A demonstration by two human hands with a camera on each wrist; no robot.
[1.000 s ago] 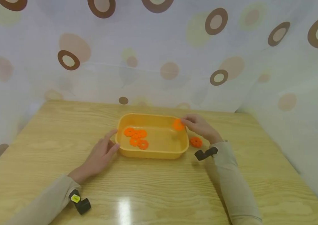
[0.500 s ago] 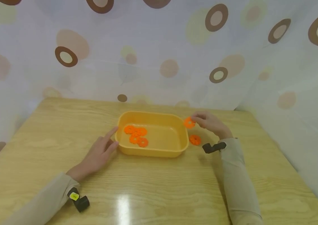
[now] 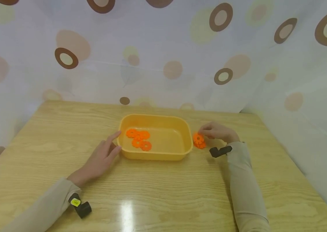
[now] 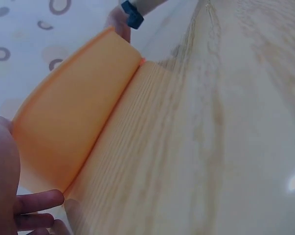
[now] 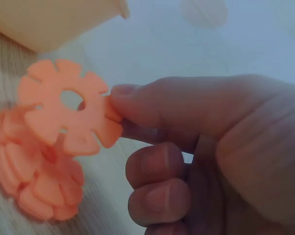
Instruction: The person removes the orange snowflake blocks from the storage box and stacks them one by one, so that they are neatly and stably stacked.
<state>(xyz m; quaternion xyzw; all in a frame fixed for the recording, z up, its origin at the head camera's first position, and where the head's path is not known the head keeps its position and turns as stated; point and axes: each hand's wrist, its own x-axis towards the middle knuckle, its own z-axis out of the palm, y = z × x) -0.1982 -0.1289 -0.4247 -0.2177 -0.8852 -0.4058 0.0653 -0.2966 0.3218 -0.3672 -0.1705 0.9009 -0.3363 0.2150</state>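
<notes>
Right hand: the person's right hand (image 3: 216, 131) is out past the right end of the tub, thumb and forefinger pinching one orange flower disc (image 5: 45, 93) by its edge; the other fingers are curled in toward the palm.
Pinched disc: its notched petals fan out from the thumb tip, with the round centre hole well clear of the grip; only a petal or so at the rim is caught.
Disc pile: the small pile of matching discs (image 5: 37, 181) lies on the table just outside the tub, below the pinched disc and partly covered by it; whether the two touch I cannot tell.
Yellow tub: the tub (image 3: 154, 156) sits upright on the wood-grained table (image 3: 163, 193), between the two hands.
Discs inside: a loose, overlapping cluster of orange discs (image 3: 146, 146) lies on the tub's floor toward its left end, well apart from the pinching fingers.
Left hand: the left hand (image 3: 99, 158) rests against the tub's left end, forefinger and thumb spread apart, both at its wall.
Sleeves and wrists: beige sleeves (image 3: 247, 187), a black camera mount (image 3: 220, 151) at each wrist.
Backdrop: a pale cloth (image 3: 152, 83) with brown rings and soft dots.
</notes>
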